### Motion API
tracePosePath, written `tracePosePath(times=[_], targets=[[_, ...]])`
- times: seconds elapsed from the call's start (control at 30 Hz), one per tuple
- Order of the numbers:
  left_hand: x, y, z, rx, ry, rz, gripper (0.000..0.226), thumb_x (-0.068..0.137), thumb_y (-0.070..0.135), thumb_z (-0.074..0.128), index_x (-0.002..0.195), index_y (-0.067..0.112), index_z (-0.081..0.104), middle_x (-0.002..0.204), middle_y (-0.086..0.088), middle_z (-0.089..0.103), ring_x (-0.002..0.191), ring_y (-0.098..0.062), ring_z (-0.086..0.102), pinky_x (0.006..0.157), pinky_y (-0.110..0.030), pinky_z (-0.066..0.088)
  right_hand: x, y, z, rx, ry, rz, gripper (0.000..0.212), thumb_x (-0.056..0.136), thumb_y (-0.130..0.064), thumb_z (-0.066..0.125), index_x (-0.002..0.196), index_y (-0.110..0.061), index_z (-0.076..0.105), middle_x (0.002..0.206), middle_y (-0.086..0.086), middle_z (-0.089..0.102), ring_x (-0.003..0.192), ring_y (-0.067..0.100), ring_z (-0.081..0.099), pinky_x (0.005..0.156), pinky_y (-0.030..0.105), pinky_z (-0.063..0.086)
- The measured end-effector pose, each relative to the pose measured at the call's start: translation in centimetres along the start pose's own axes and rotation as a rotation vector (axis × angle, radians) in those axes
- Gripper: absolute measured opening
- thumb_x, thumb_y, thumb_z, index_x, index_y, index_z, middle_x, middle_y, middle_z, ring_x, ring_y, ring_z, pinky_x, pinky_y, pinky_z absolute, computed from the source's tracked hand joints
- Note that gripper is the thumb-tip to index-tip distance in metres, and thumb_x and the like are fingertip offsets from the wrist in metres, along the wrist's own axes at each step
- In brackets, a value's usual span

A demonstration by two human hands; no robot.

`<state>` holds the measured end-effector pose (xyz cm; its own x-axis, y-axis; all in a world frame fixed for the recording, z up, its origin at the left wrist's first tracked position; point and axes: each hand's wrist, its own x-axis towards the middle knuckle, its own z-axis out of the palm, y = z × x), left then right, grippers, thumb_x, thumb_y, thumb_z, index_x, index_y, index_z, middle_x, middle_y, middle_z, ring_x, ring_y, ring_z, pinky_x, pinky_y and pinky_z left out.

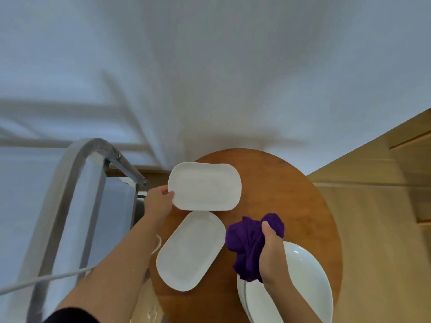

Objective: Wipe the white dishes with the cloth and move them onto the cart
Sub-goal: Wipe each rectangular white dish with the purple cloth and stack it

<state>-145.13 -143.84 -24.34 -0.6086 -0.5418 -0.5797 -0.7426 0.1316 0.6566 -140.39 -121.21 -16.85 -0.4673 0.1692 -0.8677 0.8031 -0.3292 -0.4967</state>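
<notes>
A pale wall with soft shadows fills the background above a small round wooden worktop [279, 183], with light wood flooring off to the right. Farthest left stands the cart [77, 183], a frame of rounded, brushed-metal tubing. Next comes the left hand [158, 203], its grip pinched on the left edge of the upper dish [204, 186], thumb on the rim and fingers hidden beneath. That dish is a white rounded rectangle, smooth and matte, and I cannot tell whether it is lifted or touches the worktop. Below and right of that grip a second dish [190, 250] of the same shape lies flat, tilted diagonally. Further right, the right hand [271, 257] clamps a bunched purple cloth [249, 248], soft and crumpled, just above a stack of glossier oval dishes [303, 287] at the worktop's near edge. The risk, as I judge it, lies in the one-sided pinch: a slick glazed rim held at one end could tip or slip on the way to the cart, or knock the tubing. The oval stack also seems to overhang the edge, so a nudge from the cloth hand could unseat it.
</notes>
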Motion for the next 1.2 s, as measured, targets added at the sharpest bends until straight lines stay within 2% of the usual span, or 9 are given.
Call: tracePosePath(times=[0.1, 0.23, 0.3, 0.4, 0.57, 0.77, 0.87, 1.03, 1.2], targets=[[2.4, -1.4, 1.2, 0.051, -0.018, -0.002, 0.014, 0.095, 0.014, 0.053, 0.101, 0.011, 0.066, 0.098, -0.008, 0.066, 0.095, -0.027, 0.060, 0.093, -0.044, 0.050, 0.9, 0.5, -0.5, -0.223, 0.062, -0.135, 0.018, 0.100, -0.021, 0.044, 0.088, -0.010, 0.051, 0.074, 0.010, 0.053, 0.068, 0.021, 0.055, 0.059, 0.024, 0.048], [3.9, -2.6, 2.7, 0.052, 0.010, -0.069, 0.019, 0.094, 0.014, 0.055, 0.110, 0.008, 0.064, 0.098, -0.007, 0.063, 0.091, -0.023, 0.058, 0.089, -0.039, 0.053, 0.8, 0.8, -0.5, -0.295, 0.073, -0.228, 0.027, 0.099, -0.028, 0.044, 0.076, -0.016, 0.053, 0.065, 0.003, 0.055, 0.062, 0.017, 0.056, 0.057, 0.027, 0.045], [4.2, -2.9, 3.4, 0.078, 0.014, -0.061, 0.015, 0.094, 0.014, 0.055, 0.103, 0.007, 0.065, 0.089, -0.004, 0.061, 0.082, -0.019, 0.057, 0.076, -0.028, 0.052, 0.8, 0.8, -0.1, -0.291, 0.094, -0.222, 0.032, 0.099, -0.025, 0.043, 0.070, -0.014, 0.049, 0.057, 0.004, 0.049, 0.056, 0.017, 0.051, 0.054, 0.026, 0.041], [4.3, -2.9, 4.1, 0.201, 0.028, 0.018, 0.021, 0.096, 0.019, 0.052, 0.077, 0.015, 0.059, 0.072, 0.005, 0.053, 0.074, -0.015, 0.052, 0.057, -0.013, 0.033, 1.0, 0.9, 0.3, -0.397, 0.087, -0.318, 0.040, 0.100, -0.026, 0.040, 0.062, -0.013, 0.046, 0.048, -0.001, 0.045, 0.051, 0.015, 0.048, 0.049, 0.025, 0.040], [4.2, -2.6, 4.1, 0.345, 0.034, 0.091, 0.023, 0.095, 0.018, 0.055, 0.115, 0.006, 0.057, 0.105, -0.010, 0.061, 0.083, -0.015, 0.048, 0.076, -0.025, 0.043, 1.5, 0.6, 0.7, -0.464, 0.051, -0.388, 0.042, 0.101, -0.024, 0.039, 0.060, -0.014, 0.042, 0.046, -0.006, 0.042, 0.047, 0.011, 0.045, 0.047, 0.020, 0.038], [1.2, -5.9, 2.4, 0.284, -0.107, -0.052, 0.016, 0.093, 0.032, 0.054, 0.103, 0.020, 0.055, 0.105, -0.008, 0.062, 0.095, -0.028, 0.060, 0.081, -0.037, 0.048, 1.8, 0.5, 0.9, -0.479, 0.030, -0.404, 0.044, 0.101, -0.025, 0.039, 0.058, -0.014, 0.041, 0.044, -0.008, 0.040, 0.045, 0.008, 0.043, 0.045, 0.019, 0.038], [-1.3, -8.5, 1.9, 0.493, -0.152, -0.132, 0.021, 0.091, 0.035, 0.054, 0.089, 0.014, 0.054, 0.093, -0.007, 0.060, 0.083, -0.023, 0.058, 0.077, -0.036, 0.051, 1.7, 0.6, 0.8, -0.481, 0.029, -0.398, 0.043, 0.100, -0.026, 0.040, 0.059, -0.014, 0.041, 0.046, -0.006, 0.040, 0.044, 0.007, 0.043, 0.042, 0.016, 0.036], [-4.5, -12.1, 0.8, 0.567, -0.068, -0.220, 0.042, 0.091, 0.031, 0.059, 0.123, 0.007, 0.046, 0.120, -0.015, 0.054, 0.108, -0.033, 0.057, 0.094, -0.045, 0.050, 1.2, 0.8, 0.5, -0.500, 0.003, -0.428, 0.042, 0.100, -0.026, 0.040, 0.060, -0.015, 0.042, 0.047, -0.006, 0.041, 0.046, 0.008, 0.044, 0.042, 0.015, 0.037], [-5.7, -14.1, 0.3, 0.455, -0.034, -0.292, 0.039, 0.092, 0.023, 0.059, 0.122, 0.002, 0.045, 0.120, -0.019, 0.054, 0.109, -0.037, 0.057, 0.094, -0.047, 0.048, 0.4, 1.4, 0.3, -0.492, 0.006, -0.400, 0.038, 0.101, -0.029, 0.039, 0.065, -0.020, 0.045, 0.058, 0.000, 0.047, 0.055, 0.011, 0.049, 0.052, 0.023, 0.041]])
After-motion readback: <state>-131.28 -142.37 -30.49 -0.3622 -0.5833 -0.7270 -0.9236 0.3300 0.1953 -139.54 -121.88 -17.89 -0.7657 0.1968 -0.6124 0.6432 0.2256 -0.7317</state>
